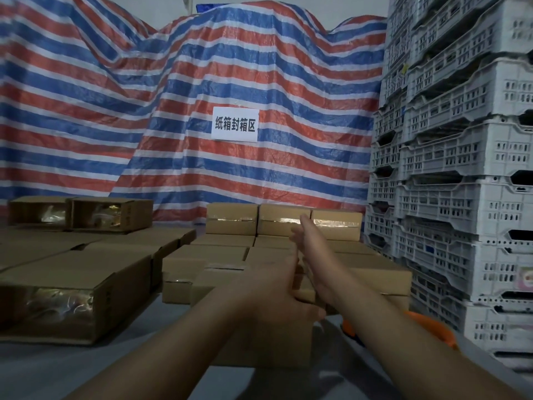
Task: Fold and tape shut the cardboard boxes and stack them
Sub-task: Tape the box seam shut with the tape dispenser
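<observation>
Forearms: both reach forward from the bottom edge, crossing over a grey counter (121, 368) toward the boxes.
Left hand (284, 295): fingers curled round the near left end of a cardboard box (222, 275), thumb pointing right along its lower edge.
Right hand (310, 241): fingers straight and flat, edge-on, laid along the box's right side; it grips nothing.
Held box: sits at the front of the sealed stack (284, 223), touching the boxes behind it; whether it is set down or just above them I cannot tell.
Step in hand: judged to be stacking a finished box.
Doing it well: push with the flat right hand until the box's edges line up with its neighbours, keep it level, and let go only once it sits flush, so later layers do not lean.
Unsealed boxes (72, 287): lie to the left, ends open with shiny wrapping showing inside.
Orange tool (427, 327): beside the right forearm, probably the tape dispenser; mostly hidden.
Sign (234, 125): white sheet on the striped tarpaulin (86, 82), reading 纸箱封箱区, carton sealing area.
Crates (461, 168): pale plastic, stacked high on the right; no readable marks.
</observation>
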Demonstrator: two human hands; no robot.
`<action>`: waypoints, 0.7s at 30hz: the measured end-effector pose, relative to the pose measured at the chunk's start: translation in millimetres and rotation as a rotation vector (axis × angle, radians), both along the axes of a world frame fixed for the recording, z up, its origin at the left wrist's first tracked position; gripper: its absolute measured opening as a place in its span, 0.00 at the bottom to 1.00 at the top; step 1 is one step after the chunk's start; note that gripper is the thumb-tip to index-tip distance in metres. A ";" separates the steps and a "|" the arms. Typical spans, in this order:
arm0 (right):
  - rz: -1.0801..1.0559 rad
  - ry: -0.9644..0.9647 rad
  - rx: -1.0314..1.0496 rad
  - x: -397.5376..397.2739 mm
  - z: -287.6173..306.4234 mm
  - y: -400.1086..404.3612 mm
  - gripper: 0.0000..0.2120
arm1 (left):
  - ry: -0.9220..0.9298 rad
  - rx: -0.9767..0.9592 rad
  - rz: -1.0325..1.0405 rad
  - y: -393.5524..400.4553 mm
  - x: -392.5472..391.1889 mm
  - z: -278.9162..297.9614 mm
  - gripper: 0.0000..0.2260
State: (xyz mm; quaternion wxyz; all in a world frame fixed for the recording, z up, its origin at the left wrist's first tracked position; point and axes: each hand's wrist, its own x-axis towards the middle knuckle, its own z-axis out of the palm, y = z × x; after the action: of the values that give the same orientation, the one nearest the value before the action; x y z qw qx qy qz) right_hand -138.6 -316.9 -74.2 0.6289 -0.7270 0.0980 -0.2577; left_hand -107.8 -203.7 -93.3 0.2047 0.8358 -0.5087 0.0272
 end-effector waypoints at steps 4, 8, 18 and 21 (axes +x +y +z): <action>0.022 -0.075 0.119 0.2 -20.7 -9.8 0.29 | 0.143 -0.054 -0.040 4.5 2.0 8.7 0.45; 0.036 -0.078 0.180 -3.3 -41.9 -12.1 0.26 | 0.221 -0.155 -0.118 8.5 5.1 10.7 0.37; -0.087 0.051 0.066 -16.7 -38.1 -7.9 0.30 | 0.215 -0.842 0.197 53.9 23.6 5.4 0.21; -0.117 0.051 -0.078 -24.3 -51.1 -3.1 0.29 | 0.333 -0.831 0.326 74.1 28.6 -16.2 0.25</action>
State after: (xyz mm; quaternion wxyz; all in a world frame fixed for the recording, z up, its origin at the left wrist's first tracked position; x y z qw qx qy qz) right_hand -162.9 -320.0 -125.3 0.5811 -0.7505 0.1462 -0.2788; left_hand -79.2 -129.6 -109.5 0.5935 0.7450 -0.2773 0.1257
